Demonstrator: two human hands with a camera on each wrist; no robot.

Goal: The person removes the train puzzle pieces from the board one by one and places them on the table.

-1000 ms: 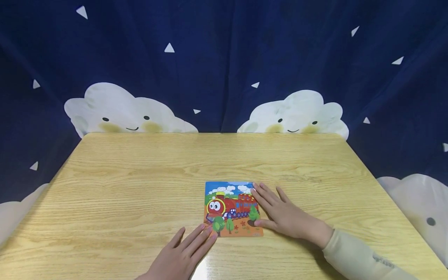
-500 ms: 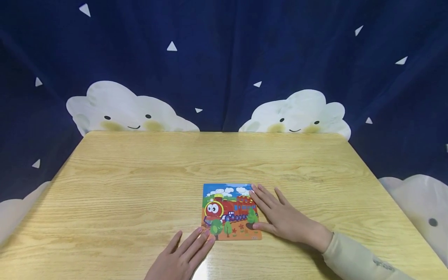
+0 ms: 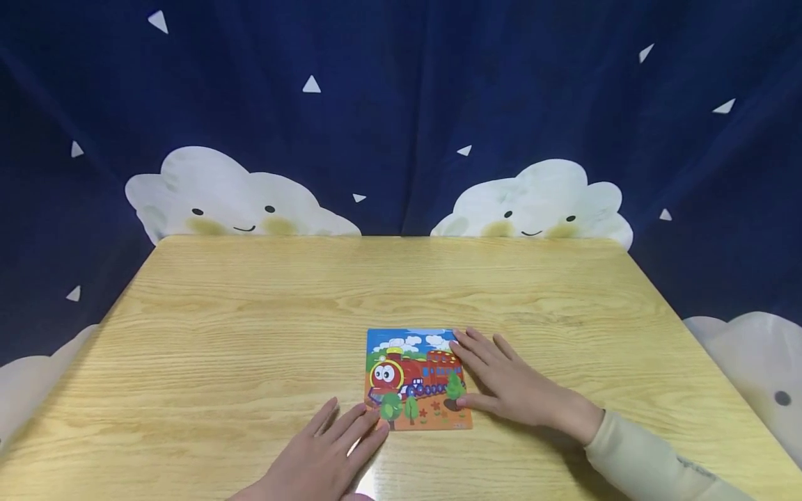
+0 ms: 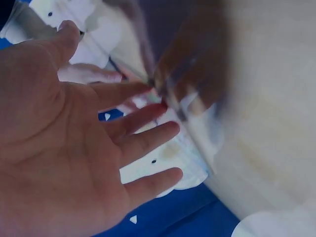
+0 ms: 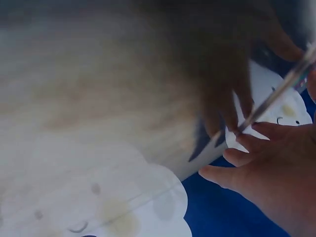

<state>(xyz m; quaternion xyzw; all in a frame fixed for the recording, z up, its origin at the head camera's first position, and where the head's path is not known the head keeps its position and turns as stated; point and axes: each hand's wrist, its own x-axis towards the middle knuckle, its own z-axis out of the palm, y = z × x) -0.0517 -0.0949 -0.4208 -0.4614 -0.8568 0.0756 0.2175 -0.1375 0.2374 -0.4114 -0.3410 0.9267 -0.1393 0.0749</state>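
A square board with a cartoon red train picture (image 3: 413, 379) lies flat on the table, near its front. My left hand (image 3: 319, 452) has its fingers stretched towards the board's lower left corner, fingertips resting at that corner. On the opposite side, my right hand (image 3: 520, 386) lies palm down with straight, spread fingers; its fingertips and thumb touch the board's right edge. In the left wrist view, the palm of the left hand (image 4: 74, 143) fills the left part and its fingers are extended. The right hand (image 5: 281, 158) shows at the right of its wrist view, fingers extended. Both wrist views are blurred.
A light wooden table (image 3: 250, 334) spreads around the board. Behind it and at both sides hangs a dark blue curtain (image 3: 388, 90) with smiling white clouds and small white triangles. A light sleeve (image 3: 651, 456) covers the right forearm.
The head view has shifted slightly. The fingers of my left hand are a little more spread, and the hand sits slightly further left at the wrist. My right hand and the board keep their places.
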